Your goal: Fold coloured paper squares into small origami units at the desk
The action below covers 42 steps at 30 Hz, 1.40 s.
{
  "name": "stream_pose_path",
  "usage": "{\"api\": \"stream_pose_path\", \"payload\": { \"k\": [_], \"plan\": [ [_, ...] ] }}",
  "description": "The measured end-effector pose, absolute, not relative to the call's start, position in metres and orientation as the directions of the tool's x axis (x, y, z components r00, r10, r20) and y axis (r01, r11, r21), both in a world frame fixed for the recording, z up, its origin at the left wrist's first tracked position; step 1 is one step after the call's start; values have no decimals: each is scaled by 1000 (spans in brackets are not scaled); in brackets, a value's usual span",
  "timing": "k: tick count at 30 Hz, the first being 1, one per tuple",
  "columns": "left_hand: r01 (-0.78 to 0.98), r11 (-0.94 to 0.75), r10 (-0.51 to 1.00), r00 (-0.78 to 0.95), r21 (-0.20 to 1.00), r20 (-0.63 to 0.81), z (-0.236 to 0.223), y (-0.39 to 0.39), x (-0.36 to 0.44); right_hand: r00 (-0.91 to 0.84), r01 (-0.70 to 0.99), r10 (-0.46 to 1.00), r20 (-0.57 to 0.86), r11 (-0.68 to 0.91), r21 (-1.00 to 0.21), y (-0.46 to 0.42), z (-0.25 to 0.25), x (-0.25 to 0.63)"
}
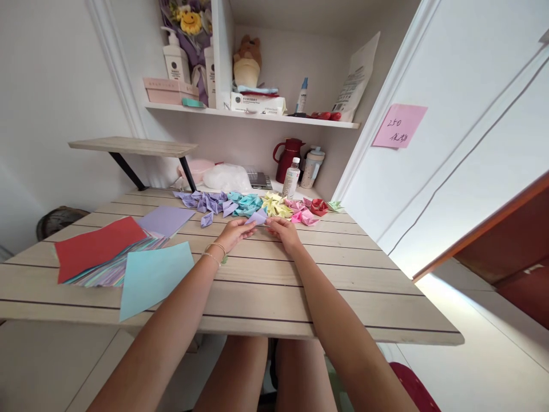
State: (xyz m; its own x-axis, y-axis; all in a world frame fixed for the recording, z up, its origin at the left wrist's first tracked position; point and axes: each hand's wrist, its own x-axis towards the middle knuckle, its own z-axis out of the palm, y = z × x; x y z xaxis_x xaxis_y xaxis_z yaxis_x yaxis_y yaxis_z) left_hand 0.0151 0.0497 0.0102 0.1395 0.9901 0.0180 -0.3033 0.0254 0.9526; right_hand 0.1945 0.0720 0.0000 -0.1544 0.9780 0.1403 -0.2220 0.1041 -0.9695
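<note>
A small folded piece of purple paper [257, 217] is held up between both hands over the middle of the table. My left hand [235, 233] pinches its left side. My right hand [283, 231] grips its right edge with closed fingertips. Just beyond the hands lies a row of folded paper pieces: purple ones [208, 202] at the left, blue ones [246, 203], yellow ones [275, 205], pink ones [303, 215], a red one [318, 206] and a pale green one [335, 205] at the right end.
Left of my forearm lie a stack of paper with a red sheet [100, 243] on top, a light blue sheet [156, 276] and purple sheets [166, 220]. A bottle [291, 178], a red jug [288, 160] and a tumbler [313, 167] stand behind the row.
</note>
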Motion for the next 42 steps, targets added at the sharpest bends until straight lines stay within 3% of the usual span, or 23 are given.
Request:
{"api": "stream_pose_path", "payload": {
  "k": [8, 30, 36, 42],
  "plan": [
    [-265, 23, 983, 184, 964, 27, 9, 49, 17, -219, -126, 963, 159, 134, -983, 72, -2, 192],
    [-239, 6, 978, 203, 971, 43, 4, 54, 18, -235, -64, 961, 149, 138, -988, 71, -2, 189],
    [-214, -16, 979, 194, 977, 58, 3, 53, 20, -262, 123, 938, 229, 268, -956, 71, -6, 187],
    [-80, -73, 984, 159, 994, 85, -4, 59, 19, -280, 321, 904, 324, 406, -856, 69, -6, 186]
  ]
}}
